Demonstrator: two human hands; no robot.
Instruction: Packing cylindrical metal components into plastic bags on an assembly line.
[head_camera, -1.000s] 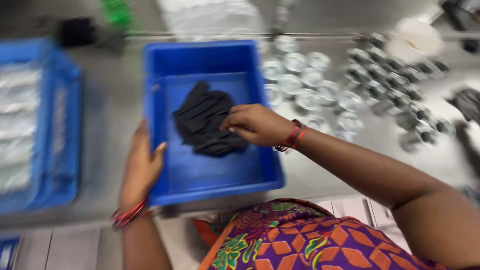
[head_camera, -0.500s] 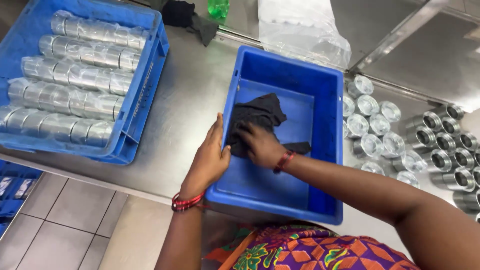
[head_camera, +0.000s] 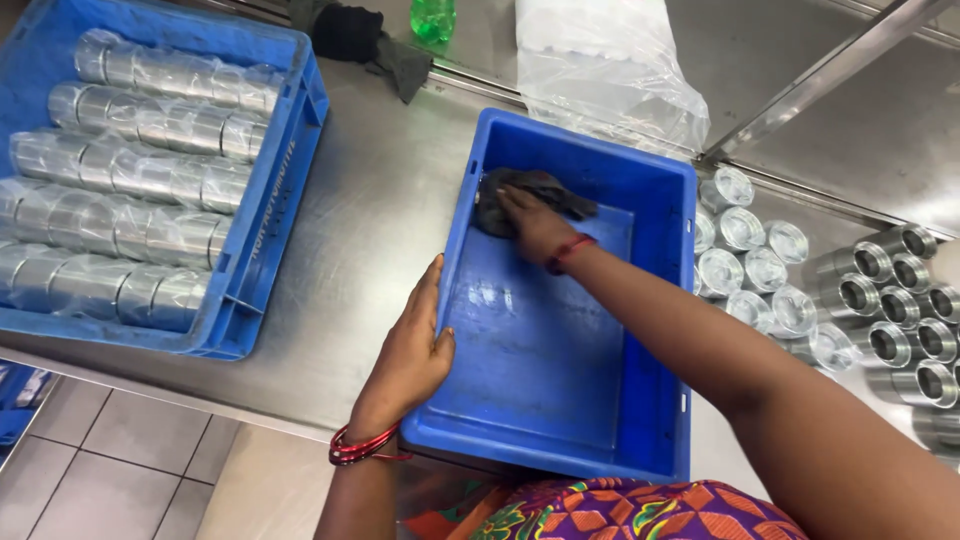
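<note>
Right hand (head_camera: 532, 222) pressed flat on dark cloth (head_camera: 530, 190) in far-left corner of blue bin (head_camera: 560, 400); left hand (head_camera: 410, 360) grips bin's left rim, on steel tabletop (head_camera: 370, 220).

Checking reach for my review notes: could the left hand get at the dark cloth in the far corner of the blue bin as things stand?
Probably yes. The left hand rests on the blue bin's near-left rim, the bin is open-topped, and only the right hand lies on the dark cloth.
</note>
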